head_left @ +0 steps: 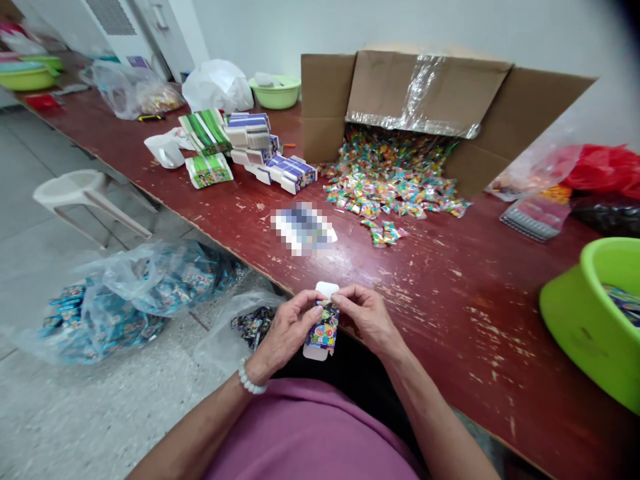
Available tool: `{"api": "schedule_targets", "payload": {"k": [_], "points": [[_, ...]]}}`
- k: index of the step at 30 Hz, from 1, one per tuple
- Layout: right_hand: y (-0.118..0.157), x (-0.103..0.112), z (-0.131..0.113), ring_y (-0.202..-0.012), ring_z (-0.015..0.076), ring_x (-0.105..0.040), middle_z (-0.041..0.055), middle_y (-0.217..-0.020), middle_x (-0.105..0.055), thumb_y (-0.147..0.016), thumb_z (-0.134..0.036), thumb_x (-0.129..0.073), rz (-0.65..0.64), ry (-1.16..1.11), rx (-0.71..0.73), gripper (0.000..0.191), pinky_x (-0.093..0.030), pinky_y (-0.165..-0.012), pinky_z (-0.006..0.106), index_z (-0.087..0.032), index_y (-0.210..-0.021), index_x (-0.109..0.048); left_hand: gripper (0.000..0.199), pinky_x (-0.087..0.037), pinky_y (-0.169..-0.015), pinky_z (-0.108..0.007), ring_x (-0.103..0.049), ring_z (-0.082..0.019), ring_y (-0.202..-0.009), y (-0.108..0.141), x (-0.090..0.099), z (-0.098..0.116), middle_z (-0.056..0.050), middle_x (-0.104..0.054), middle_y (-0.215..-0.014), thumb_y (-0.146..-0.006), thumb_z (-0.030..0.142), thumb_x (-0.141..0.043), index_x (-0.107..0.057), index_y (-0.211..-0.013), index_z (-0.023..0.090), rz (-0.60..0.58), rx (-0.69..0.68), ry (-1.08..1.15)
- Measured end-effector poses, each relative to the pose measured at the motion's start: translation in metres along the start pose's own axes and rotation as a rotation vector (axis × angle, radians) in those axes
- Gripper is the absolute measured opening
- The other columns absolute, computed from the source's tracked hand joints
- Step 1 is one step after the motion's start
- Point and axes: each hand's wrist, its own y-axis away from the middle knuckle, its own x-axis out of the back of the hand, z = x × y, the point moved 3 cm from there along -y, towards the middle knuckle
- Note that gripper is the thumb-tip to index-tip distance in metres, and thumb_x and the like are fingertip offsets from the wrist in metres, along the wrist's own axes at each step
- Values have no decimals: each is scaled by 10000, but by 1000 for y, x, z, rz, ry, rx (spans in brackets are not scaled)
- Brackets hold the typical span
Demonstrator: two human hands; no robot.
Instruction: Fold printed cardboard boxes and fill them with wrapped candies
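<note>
Small printed box (323, 328) pinched between both hands at the tabletop (450, 293) edge.
Left hand (286, 331) gripping the box's side, right hand (367, 317) pinching its white top flap; beyond the box, loose candies (387, 187) spilling from a tipped carton (425, 93).

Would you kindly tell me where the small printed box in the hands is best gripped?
Probably by its long narrow edges, mid-body, from the left, as the left hand does. The small box stands upright with its white top flap open, so the right hand stays free at the top.
</note>
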Motion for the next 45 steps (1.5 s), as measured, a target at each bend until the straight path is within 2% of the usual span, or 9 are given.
{"api": "schedule_targets", "payload": {"k": [3, 6, 11, 14, 16, 25, 34, 39, 45], "points": [[-2, 0, -2, -604, 127, -594, -22, -731, -676, -625, -412, -890, -43, -36, 22, 423, -462, -553, 239, -216, -928, -670, 237, -492, -791, -225, -618, -151, -895, -1, 1, 2, -33, -678, -1007, -877, 332, -675, -661, -1076, 203, 49, -46, -5], [-1, -1, -1, -620, 139, -606, 11, -741, -692, -729, -438, -826, -88, 78, 90, 317, -476, -563, 251, -190, -882, -700, 491, -507, -729, -234, -641, -140, -808, -1, 3, 2, -3, -671, -944, -805, 332, -766, -526, -1225, 249, 87, 7, 176], [4, -1, -1, -666, 172, -636, 33, -769, -714, -848, -456, -716, -55, 267, 238, 249, -498, -580, 272, -211, -893, -718, 557, -513, -579, -274, -692, -191, -656, 2, -4, -8, -80, -690, -912, -907, 590, -552, -494, -1300, 199, -179, 327, 399], [5, -4, -5, -805, 192, -671, 72, -1006, -739, -902, -445, -650, -126, 359, 270, 244, -530, -684, 300, -214, -893, -725, 565, -478, -492, -250, -658, -170, -524, 2, -5, -15, -56, -671, -792, -951, 623, -418, -512, -1307, 195, -163, 419, 445], [4, -5, -7, -775, 180, -675, 76, -1058, -739, -892, -438, -659, -157, 340, 232, 238, -533, -677, 299, -207, -866, -710, 542, -465, -473, -231, -648, -156, -508, 0, -6, -16, -45, -669, -780, -960, 606, -415, -515, -1318, 212, -146, 411, 431], [-3, -10, -14, -519, 133, -591, 8, -631, -675, -761, -437, -753, -70, 260, 97, 272, -435, -491, 236, -174, -779, -686, 712, -455, -425, -216, -601, -126, -440, -6, -7, -16, -77, -678, -722, -863, 767, -411, -664, -973, 111, -150, 337, 286], [-1, -12, -17, -548, 140, -610, 31, -712, -725, -814, -389, -714, -48, 329, 175, 218, -462, -511, 241, -171, -826, -711, 739, -455, -412, -206, -579, -116, -424, -12, -1, -14, -70, -649, -650, -864, 764, -419, -694, -949, 83, -140, 251, 145], [5, -15, -23, -816, 189, -695, 66, -1003, -748, -900, -363, -654, -243, 371, 293, 178, -543, -695, 295, -202, -847, -707, 728, -457, -391, -213, -572, -124, -416, -11, -1, -14, -40, -646, -659, -879, 739, -426, -622, -1249, 144, -136, 270, 194], [8, -12, -15, -902, 183, -634, 63, -1085, -679, -927, -299, -615, -191, 651, 481, 300, -512, -823, 325, -269, -1222, -652, 557, -485, -395, -233, -598, -127, -463, -21, -4, -7, -22, -669, -829, -891, 627, -542, -542, -1306, 255, -37, 287, 318]]}}
